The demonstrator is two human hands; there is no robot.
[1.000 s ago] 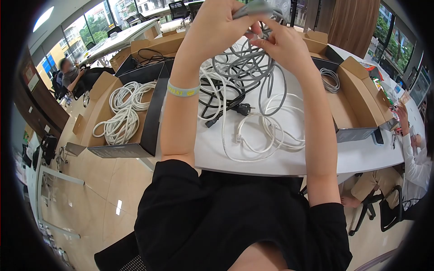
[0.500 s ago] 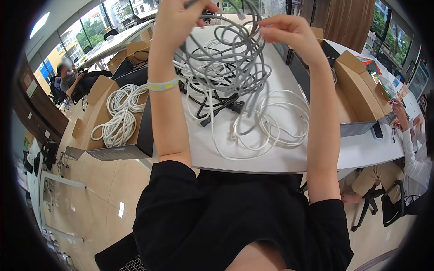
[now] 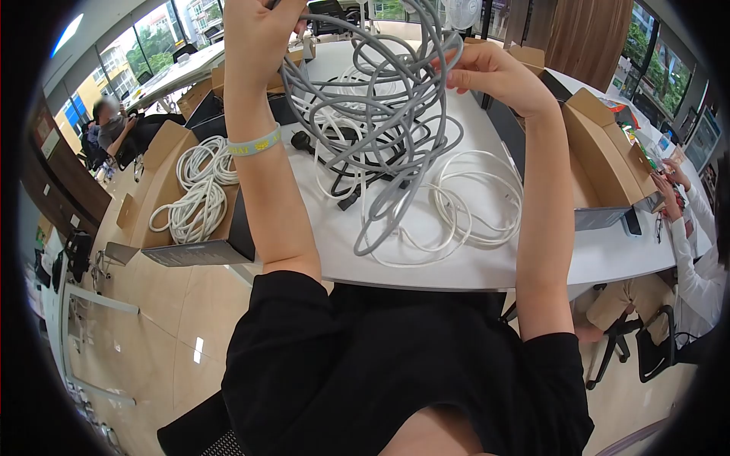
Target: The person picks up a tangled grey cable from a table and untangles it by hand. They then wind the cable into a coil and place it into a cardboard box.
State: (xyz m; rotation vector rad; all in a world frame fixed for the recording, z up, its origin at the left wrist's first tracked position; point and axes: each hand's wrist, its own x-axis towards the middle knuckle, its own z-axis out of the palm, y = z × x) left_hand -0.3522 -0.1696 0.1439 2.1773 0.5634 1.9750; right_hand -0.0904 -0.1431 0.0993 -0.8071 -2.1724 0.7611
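Observation:
A tangled grey cable (image 3: 411, 87) hangs in loose loops between my hands above the table. My left hand (image 3: 262, 42) is closed around part of it at the upper left, its fingertips partly cut off by the frame edge. On the other side, my right hand (image 3: 494, 74) pinches a strand with thumb and fingers. The lowest grey loop dangles near the tabletop. Behind and below the tangle lie white cables (image 3: 334, 121) and a black cable with a plug (image 3: 349, 200). A coiled white cable (image 3: 487, 237) rests nearer my right forearm.
At left, an open cardboard box (image 3: 199, 252) holds bundled white cables (image 3: 201, 201). Another open box (image 3: 604, 163) stands at right on the white table (image 3: 342, 262). A person in a white sleeve (image 3: 696, 262) sits at far right; another person (image 3: 114, 133) sits at far left.
My left hand has moved left and up, pulling the grey tangle wider. My right hand has shifted slightly right and down. A grey loop now hangs lower over the table.

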